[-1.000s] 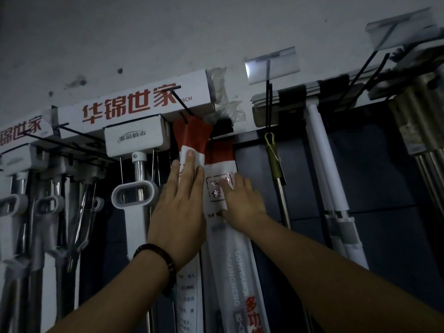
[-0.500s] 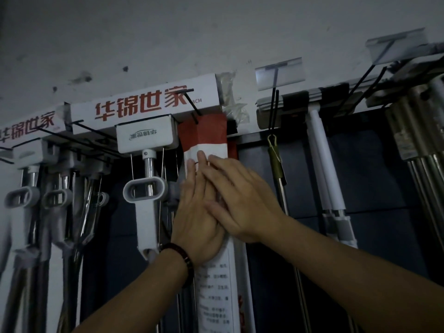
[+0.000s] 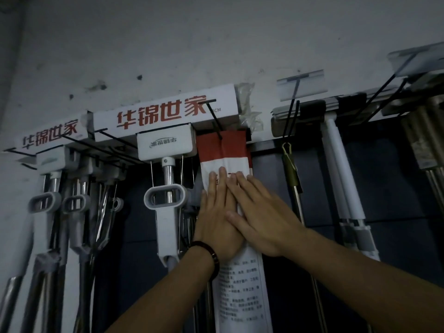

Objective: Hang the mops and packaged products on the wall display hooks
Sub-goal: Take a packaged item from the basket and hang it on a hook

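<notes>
At far left the mops (image 3: 165, 198) already hang. My left hand (image 3: 213, 227) and right hand (image 3: 264, 222), apart 1 second ago, now overlap, fingers straight, gripping nothing, pressing the red-and-white package (image 3: 223, 150) flat below its hook (image 3: 217, 126); I judge it hung.

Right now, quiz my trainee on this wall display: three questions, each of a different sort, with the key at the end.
1. True or false: the left hand grips the white mop handle.
2. Multiple choice: the top of the package that the right hand presses is A) red, B) green, C) blue.
3. Fill in: the bracelet is on the ____ wrist.

Key: 1 false, the left hand lies flat on the package; 2 A; 3 left.
</notes>
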Available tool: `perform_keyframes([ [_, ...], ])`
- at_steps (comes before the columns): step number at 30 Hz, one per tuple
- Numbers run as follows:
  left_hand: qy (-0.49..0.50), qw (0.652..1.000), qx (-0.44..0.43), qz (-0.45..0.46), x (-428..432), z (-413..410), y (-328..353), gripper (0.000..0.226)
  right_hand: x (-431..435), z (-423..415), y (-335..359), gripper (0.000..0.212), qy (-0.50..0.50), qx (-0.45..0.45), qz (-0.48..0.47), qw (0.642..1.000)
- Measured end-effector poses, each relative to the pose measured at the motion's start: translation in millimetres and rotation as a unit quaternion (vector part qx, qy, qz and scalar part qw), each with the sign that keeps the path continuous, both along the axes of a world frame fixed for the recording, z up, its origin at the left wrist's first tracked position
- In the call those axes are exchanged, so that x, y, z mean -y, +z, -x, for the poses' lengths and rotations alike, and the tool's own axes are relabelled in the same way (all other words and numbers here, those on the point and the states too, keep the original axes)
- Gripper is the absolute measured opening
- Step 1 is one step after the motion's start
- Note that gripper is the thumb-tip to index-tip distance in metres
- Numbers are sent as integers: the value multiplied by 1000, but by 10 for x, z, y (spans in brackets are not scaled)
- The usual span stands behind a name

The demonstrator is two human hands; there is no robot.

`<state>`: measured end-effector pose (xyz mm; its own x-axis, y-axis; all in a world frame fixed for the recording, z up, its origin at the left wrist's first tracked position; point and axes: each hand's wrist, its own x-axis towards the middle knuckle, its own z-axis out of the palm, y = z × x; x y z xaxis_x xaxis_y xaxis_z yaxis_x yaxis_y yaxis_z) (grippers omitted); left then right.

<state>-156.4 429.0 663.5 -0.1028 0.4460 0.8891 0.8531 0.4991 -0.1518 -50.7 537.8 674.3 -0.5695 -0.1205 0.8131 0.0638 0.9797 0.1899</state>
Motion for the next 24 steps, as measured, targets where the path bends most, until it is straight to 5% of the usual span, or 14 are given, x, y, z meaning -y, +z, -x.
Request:
perform_keyframes([
  [13, 13, 991, 76, 107, -465, 663, 168, 96, -264, 499, 58, 89, -31, 80, 143, 986],
  [24, 72, 967, 47, 239, -647, 912, 464, 106, -383, 641, 204, 90, -44, 120, 183, 975],
])
